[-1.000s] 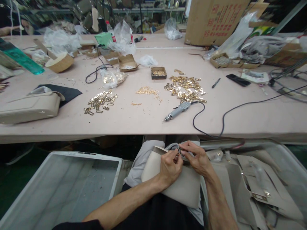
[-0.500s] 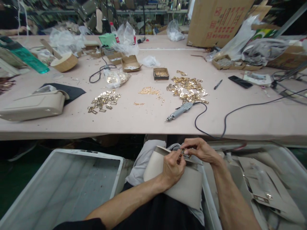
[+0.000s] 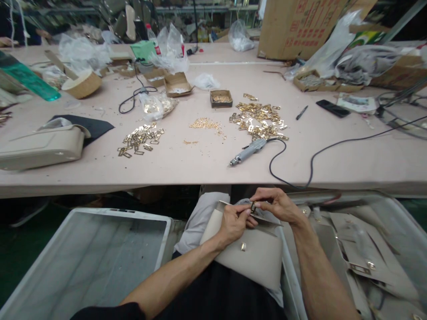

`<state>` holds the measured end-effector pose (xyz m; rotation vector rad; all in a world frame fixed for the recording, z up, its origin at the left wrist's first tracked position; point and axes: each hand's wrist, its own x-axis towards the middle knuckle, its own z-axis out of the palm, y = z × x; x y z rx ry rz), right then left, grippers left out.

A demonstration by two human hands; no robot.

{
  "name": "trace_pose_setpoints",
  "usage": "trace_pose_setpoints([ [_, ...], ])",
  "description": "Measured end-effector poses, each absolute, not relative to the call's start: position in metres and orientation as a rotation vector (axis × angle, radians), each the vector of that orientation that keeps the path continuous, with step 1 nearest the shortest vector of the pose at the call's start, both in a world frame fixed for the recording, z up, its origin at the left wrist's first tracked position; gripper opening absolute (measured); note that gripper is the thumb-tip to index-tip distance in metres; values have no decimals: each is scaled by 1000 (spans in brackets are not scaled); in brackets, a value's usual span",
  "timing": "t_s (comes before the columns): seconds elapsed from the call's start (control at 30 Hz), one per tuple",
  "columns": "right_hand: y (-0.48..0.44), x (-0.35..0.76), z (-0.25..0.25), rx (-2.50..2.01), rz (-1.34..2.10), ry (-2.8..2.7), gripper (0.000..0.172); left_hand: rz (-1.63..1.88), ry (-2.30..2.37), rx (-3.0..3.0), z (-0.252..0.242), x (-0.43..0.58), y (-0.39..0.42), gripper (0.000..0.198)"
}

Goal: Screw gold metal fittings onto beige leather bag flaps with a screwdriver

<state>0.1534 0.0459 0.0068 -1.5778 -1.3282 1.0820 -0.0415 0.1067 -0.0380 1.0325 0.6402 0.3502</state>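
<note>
On the lap (image 3: 205,218), beige bag (image 3: 256,264), long axis crosswise, opening forward

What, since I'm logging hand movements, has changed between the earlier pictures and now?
The left hand has shifted slightly up and left, uncovering the clasp on the bag. The right hand still pinches the metal piece. The driver and gold plates lie as before.

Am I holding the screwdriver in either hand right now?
No, the screwdriver lies on the table, while the left hand and right hand are at the bag on the lap.
</note>
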Motion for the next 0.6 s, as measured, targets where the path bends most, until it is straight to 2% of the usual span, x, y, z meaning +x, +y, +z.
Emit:
trace_pose_setpoints([
  [0.13, 45, 153, 3, -1567, 1091, -1322, 35, 342, 676, 967, -36, -38, 109, 54],
  [0.33, 44, 151, 3, -1539, 1062, -1314, 28, 355, 703, 994, -34, -35, 107, 47],
  [0.6, 53, 131, 13, -1525, 1055, -1316, 25, 337, 696, 957, -26, -37, 108, 58],
])
